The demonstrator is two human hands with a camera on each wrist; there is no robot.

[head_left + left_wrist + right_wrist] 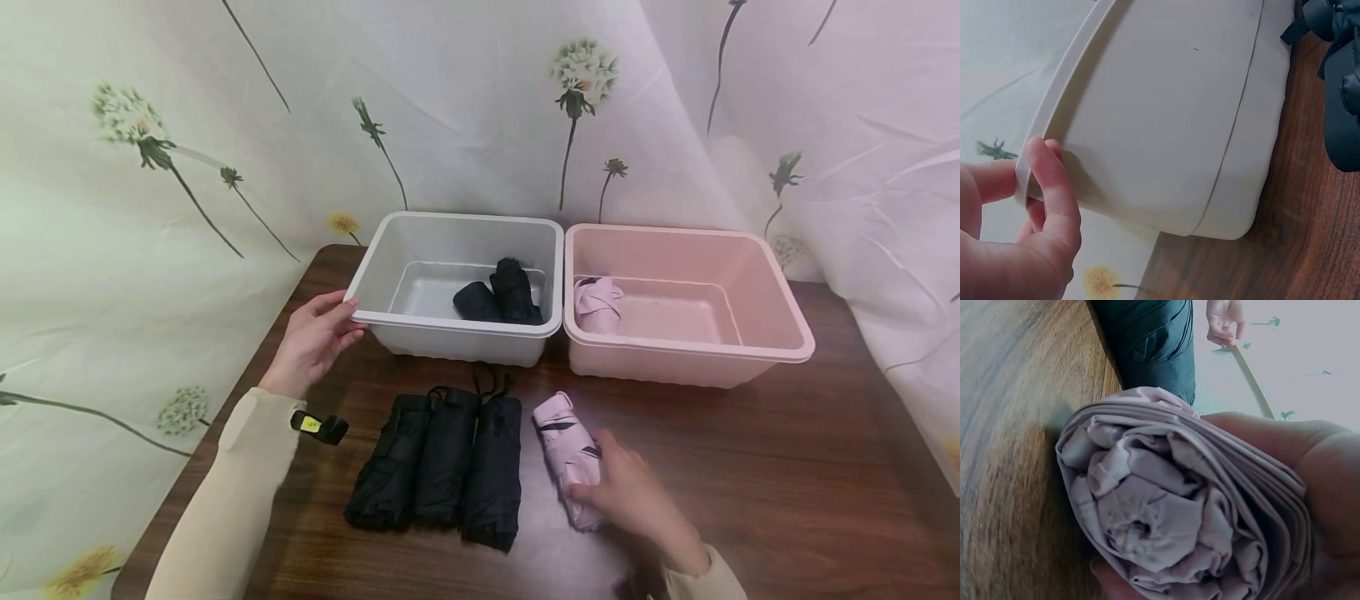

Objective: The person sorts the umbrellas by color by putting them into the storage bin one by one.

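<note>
My left hand (pixel 315 343) pinches the front left corner of the light grey bin's rim (pixel 442 322). In the left wrist view, thumb and fingers sit on either side of that bin's lip (pixel 1063 81). My right hand (pixel 636 490) grips a folded pink umbrella (pixel 561 435) lying on the table. Its rolled end (pixel 1147 519) fills the right wrist view, with the palm against one side. Left of it, three folded black umbrellas (pixel 446 458) lie side by side, straps toward the bins. Two more dark folded bundles (pixel 513 292) are inside the grey bin.
A pink bin (pixel 675 365) stands right against the grey one, with a pink folded bundle (pixel 597 304) at its left end. Both bins are at the back of the brown wooden table (pixel 817 467). Behind hangs a dandelion-print cloth (pixel 465 108).
</note>
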